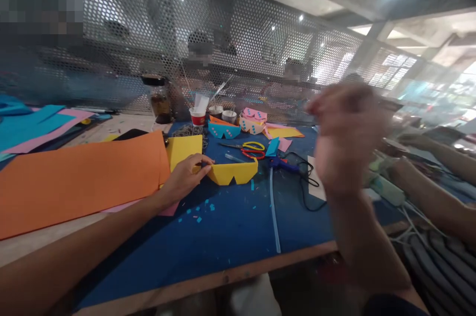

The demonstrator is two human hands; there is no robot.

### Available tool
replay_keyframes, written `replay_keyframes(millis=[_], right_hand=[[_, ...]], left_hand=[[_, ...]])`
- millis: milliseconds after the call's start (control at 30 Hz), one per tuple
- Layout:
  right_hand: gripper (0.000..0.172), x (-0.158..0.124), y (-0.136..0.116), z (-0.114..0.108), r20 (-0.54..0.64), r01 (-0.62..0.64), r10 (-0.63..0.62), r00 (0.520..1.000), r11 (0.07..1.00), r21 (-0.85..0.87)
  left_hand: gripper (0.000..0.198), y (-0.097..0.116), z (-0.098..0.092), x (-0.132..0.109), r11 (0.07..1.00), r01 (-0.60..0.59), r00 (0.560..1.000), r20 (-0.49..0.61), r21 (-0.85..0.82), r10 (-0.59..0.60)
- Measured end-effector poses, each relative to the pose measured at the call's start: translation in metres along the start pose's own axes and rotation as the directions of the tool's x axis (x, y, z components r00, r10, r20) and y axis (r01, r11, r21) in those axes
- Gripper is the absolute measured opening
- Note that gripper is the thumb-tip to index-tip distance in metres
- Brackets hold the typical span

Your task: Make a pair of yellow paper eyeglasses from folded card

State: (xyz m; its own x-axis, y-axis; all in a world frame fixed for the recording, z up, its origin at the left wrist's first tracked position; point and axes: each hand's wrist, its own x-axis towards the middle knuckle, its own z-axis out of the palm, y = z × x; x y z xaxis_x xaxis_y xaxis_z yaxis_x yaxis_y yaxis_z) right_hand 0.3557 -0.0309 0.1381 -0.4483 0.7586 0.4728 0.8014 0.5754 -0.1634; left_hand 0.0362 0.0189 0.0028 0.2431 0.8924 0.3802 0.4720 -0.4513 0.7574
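Observation:
Yellow paper glasses (233, 173) stand on the blue mat, their left end pinched between the thumb and fingers of my left hand (188, 175). My right hand (345, 132) is raised high at the right, above the mat, smeared by motion, so its fingers and anything in them cannot be made out. Small blue paper bits (199, 219) lie scattered in front of the glasses. Behind them are scissors (243, 147) with yellow and red handles. To their right sit a blue glue gun (284, 164) and a long clear glue stick (274, 212).
Large orange sheets (82, 177) cover the left side. Decorated glasses (224, 130), cups (197, 116) and a dark jar (160, 100) stand at the back before a perforated metal screen (238, 23). A neighbouring person's arm (431, 187) reaches in at the right.

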Motion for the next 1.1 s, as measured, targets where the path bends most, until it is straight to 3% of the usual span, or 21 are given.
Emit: replay_keyframes(millis=[67,100,200,267,367,433,567,733,900,1100], right_hand=[[0.032,0.01,-0.005,0.018,-0.248,0.01,0.032,0.968,0.986,0.168],[0.03,0.016,-0.005,0.031,-0.239,0.049,-0.001,0.971,0.98,0.194],[0.024,0.027,0.005,0.068,-0.065,0.085,-0.07,0.995,0.961,0.263],[0.026,0.028,0.015,0.079,-0.068,0.055,-0.04,0.997,0.969,0.241],[0.031,0.02,0.033,0.067,-0.071,-0.048,0.053,0.996,0.997,0.065],[0.035,0.01,0.045,0.049,0.009,-0.178,0.182,0.983,0.972,-0.152],[0.041,-0.017,0.066,0.028,0.183,-0.299,0.397,0.899,0.864,-0.406],[0.046,-0.037,0.079,0.051,0.319,-0.277,0.465,0.826,0.828,-0.488],[0.048,-0.035,0.083,0.074,0.315,-0.316,0.505,0.803,0.81,-0.494],[0.049,-0.043,0.1,0.06,0.234,-0.411,0.518,0.823,0.827,-0.384]], left_hand=[[0.033,0.003,-0.003,-0.002,0.999,0.026,1.0,-0.014,-0.027,-0.026],[0.034,0.004,-0.004,-0.003,0.999,0.038,0.999,-0.02,-0.039,-0.038],[0.035,0.006,-0.007,-0.003,0.996,0.064,0.997,-0.031,-0.069,-0.066],[0.035,0.005,-0.008,-0.003,0.994,0.074,0.997,-0.031,-0.083,-0.077],[0.034,0.004,-0.008,-0.001,0.993,0.084,0.995,-0.055,-0.086,-0.088],[0.034,0.003,-0.01,0.0,0.993,0.091,0.991,-0.094,-0.081,-0.098],[0.04,-0.002,-0.012,0.004,0.99,0.117,0.983,-0.132,-0.078,-0.127],[0.042,-0.01,-0.013,0.007,0.978,0.196,0.966,-0.158,-0.069,-0.205],[0.041,-0.01,-0.014,0.007,0.967,0.247,0.955,-0.157,-0.056,-0.253],[0.045,-0.01,-0.014,0.007,0.964,0.262,0.951,-0.157,-0.057,-0.267]])
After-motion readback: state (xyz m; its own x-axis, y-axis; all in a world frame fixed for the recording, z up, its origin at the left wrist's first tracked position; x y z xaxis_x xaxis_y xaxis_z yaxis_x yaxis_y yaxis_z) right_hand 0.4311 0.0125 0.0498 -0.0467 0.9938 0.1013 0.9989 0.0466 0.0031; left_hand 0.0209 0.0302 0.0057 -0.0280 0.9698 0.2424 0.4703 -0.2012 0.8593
